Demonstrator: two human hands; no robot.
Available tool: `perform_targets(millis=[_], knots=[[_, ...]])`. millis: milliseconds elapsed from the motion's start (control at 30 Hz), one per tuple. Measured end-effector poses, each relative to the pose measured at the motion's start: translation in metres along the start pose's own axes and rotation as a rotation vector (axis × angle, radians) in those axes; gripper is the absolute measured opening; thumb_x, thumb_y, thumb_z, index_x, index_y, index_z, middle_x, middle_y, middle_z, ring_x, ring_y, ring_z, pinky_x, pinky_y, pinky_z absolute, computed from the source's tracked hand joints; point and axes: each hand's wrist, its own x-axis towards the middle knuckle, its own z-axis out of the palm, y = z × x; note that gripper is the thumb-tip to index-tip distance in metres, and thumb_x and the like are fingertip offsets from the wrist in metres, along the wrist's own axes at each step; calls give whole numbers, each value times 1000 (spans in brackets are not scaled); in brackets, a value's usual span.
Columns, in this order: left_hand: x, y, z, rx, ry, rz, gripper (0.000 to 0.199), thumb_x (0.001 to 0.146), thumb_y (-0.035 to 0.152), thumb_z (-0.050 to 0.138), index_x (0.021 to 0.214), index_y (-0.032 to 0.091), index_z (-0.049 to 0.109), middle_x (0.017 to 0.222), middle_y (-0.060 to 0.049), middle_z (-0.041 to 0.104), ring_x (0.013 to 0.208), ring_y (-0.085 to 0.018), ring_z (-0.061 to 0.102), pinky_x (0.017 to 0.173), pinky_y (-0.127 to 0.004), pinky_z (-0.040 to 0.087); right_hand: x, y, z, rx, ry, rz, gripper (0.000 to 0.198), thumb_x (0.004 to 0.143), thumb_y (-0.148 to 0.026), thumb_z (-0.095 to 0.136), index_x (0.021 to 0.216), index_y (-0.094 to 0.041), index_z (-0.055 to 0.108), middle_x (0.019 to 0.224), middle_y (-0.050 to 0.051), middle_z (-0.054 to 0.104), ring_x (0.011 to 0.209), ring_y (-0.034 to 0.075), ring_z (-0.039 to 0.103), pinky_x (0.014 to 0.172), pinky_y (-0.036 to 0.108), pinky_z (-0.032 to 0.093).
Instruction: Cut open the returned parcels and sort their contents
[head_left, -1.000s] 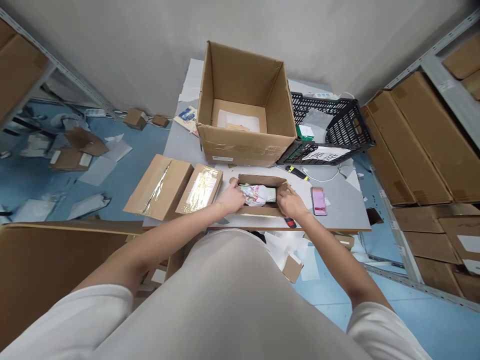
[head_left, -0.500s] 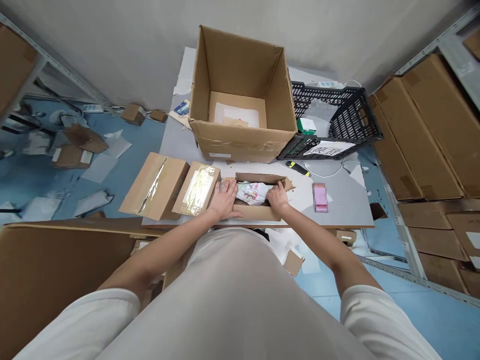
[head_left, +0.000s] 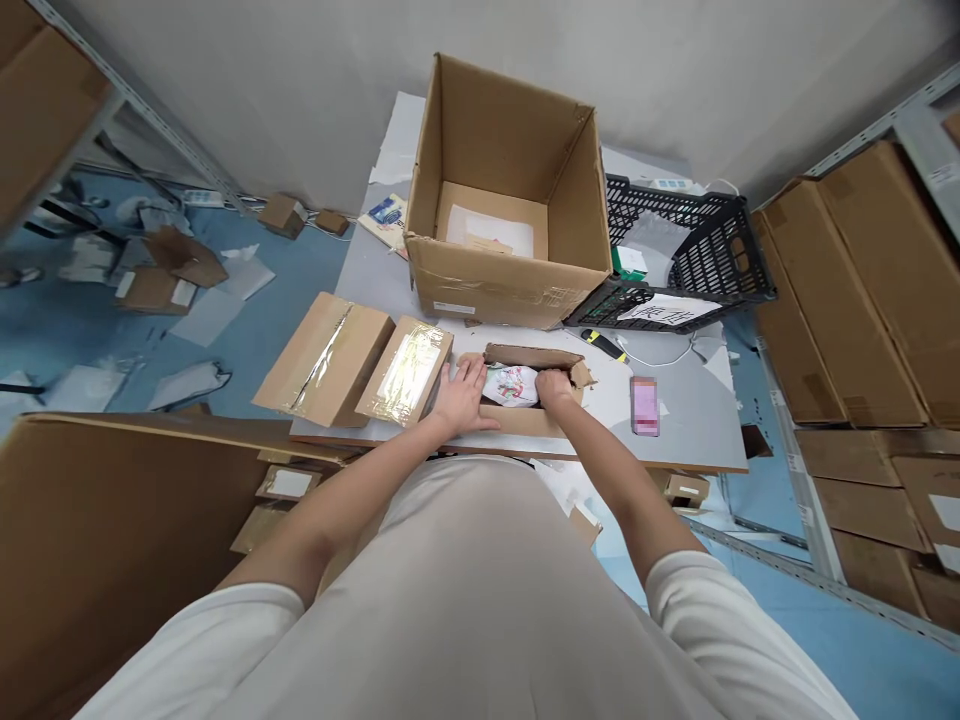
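Note:
A small cardboard box (head_left: 517, 420) lies open near the table's front edge, its right end torn. Inside it is a white bag (head_left: 513, 386) with a coloured print. My left hand (head_left: 463, 398) rests flat over the box's left end, fingers outstretched. At the other end, my right hand (head_left: 553, 388) reaches into the box with curled fingers, closed on the right end of the bag. Its fingertips are hidden. Left of the box stand a taped carton (head_left: 406, 372) with a pale label and a larger taped carton (head_left: 324, 355).
Behind stands a large open carton (head_left: 510, 285) with papers inside, beside a black plastic crate (head_left: 720, 255). A yellow-black utility knife (head_left: 604, 345) and a pink-screened phone (head_left: 644, 406) lie to the right on the table (head_left: 697, 430). Stacked cartons (head_left: 847, 290) line the right side.
The view has shifted, so the table appears slightly further right. My right hand has curled more tightly at the bag's right end. My left hand stays flat on the box's left end.

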Motion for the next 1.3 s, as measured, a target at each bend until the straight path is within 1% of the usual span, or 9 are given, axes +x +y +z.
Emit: perform_targets(millis=[100,333,500,633,800,1000,1133,1200,1300], knots=[[0,-1,-2,6,4,3,115,61,79,55,148,10,24,156,-18,17,139,-43,18,111,-63,5,-16,16,-9,-54,46,-27,40,74,-16,69,112,-4,60,108,25,63,101,32,63,84,41,47],[-5,-1,-3,29,5,12,110,64,77,55,147,11,27,155,-18,19,139,-43,19,111,-62,5,-55,57,-27,-12,197,-237,45,71,-39,65,108,-16,56,107,12,58,92,26,60,79,35,44],[-3,-1,-1,30,6,25,113,63,78,54,148,9,24,155,-19,18,139,-42,19,111,-63,6,-56,42,-23,293,449,-316,41,74,-38,59,107,-15,50,107,11,51,94,24,53,82,33,44],[-4,-2,-1,30,14,24,113,65,78,51,148,8,23,155,-20,19,139,-42,20,111,-62,8,-50,23,-15,467,565,-321,41,82,-35,55,117,-16,48,128,16,38,114,24,48,94,37,42],[-5,-5,1,23,43,27,111,65,79,51,148,11,24,155,-19,20,139,-40,22,112,-60,6,-52,24,-4,432,534,-374,49,84,-40,55,125,-15,46,144,23,22,135,33,29,103,50,33],[-5,-7,3,23,113,32,113,66,77,52,148,6,21,153,-22,22,141,-39,18,113,-59,-1,-48,31,-5,406,474,-442,52,83,-32,57,130,-15,44,133,19,41,124,28,41,101,43,37],[-20,-1,4,27,293,26,111,71,75,49,147,-1,18,151,-29,18,143,-41,11,110,-64,-4,-39,31,-13,371,516,-489,52,83,-37,59,129,-16,49,131,19,43,119,30,43,100,46,37],[-31,5,6,23,372,92,106,75,72,47,145,-3,20,149,-32,21,142,-42,13,108,-67,-3,-35,31,-16,360,528,-504,51,83,-38,59,128,-17,52,130,19,44,118,31,43,99,47,38],[-41,12,12,15,352,363,91,80,67,46,143,4,31,146,-27,34,140,-38,26,111,-64,1,-32,32,-21,344,530,-530,49,83,-37,59,128,-18,53,129,18,45,115,31,44,98,47,39]])
